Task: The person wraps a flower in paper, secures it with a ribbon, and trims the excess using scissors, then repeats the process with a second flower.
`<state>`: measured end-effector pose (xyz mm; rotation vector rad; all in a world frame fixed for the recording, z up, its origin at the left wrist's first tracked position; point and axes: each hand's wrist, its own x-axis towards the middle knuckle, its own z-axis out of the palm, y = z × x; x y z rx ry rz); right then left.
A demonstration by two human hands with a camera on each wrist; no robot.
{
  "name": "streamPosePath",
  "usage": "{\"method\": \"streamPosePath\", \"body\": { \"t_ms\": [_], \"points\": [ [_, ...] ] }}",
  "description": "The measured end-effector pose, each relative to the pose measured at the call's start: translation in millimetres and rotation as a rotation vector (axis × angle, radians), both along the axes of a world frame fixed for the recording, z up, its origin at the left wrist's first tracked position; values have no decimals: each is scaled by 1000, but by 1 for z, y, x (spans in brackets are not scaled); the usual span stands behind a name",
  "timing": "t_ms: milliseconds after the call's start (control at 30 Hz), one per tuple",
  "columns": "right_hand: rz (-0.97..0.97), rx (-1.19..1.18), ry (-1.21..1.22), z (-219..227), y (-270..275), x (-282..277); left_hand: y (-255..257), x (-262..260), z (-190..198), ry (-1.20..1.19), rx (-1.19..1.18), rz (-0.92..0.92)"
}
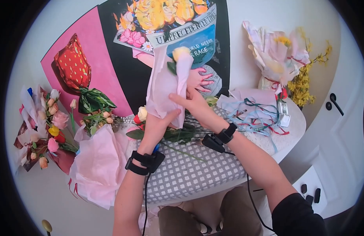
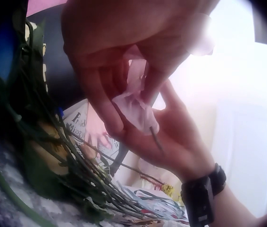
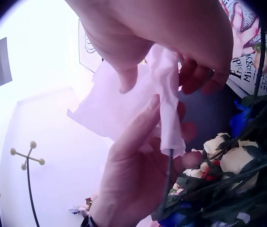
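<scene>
A cream-yellow rose [image 1: 181,53] with a green leaf stands upright inside pink tissue paper [image 1: 161,88], held up over the table. My left hand [image 1: 162,125] grips the lower part of the paper, its thumb lying along the front in the right wrist view. My right hand [image 1: 199,111] holds the paper's right side a little higher, thumb in front and fingers curled behind. Below the gathered paper the thin stem [image 2: 156,140] pokes out in the left wrist view. Just under the hands lie loose flowers with long green stems [image 1: 182,135].
Wrapped bouquets [image 1: 52,122] and a pink paper sheet [image 1: 99,161] are at the left. Ribbons [image 1: 253,118] lie on the table's right side, with another bouquet [image 1: 278,55] behind. A grey patterned cloth [image 1: 190,175] covers the front. Pictures [image 1: 201,35] stand behind.
</scene>
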<state>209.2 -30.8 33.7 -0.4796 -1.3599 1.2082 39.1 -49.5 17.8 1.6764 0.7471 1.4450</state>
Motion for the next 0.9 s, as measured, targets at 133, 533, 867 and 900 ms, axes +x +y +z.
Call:
{"method": "streamPosePath", "body": {
  "t_ms": [133,533,867,900],
  "points": [
    [-13,30,-38,-10,7,5,3,-6,-3,6,25,74],
    [88,-163,53,-6,10,12,14,-3,-10,-116,243,268],
    [48,-111,124,-8,12,11,19,-19,-15,-249,54,268],
    [37,-95,164,-4,10,10,19,-20,-13,-291,47,296]
  ]
}}
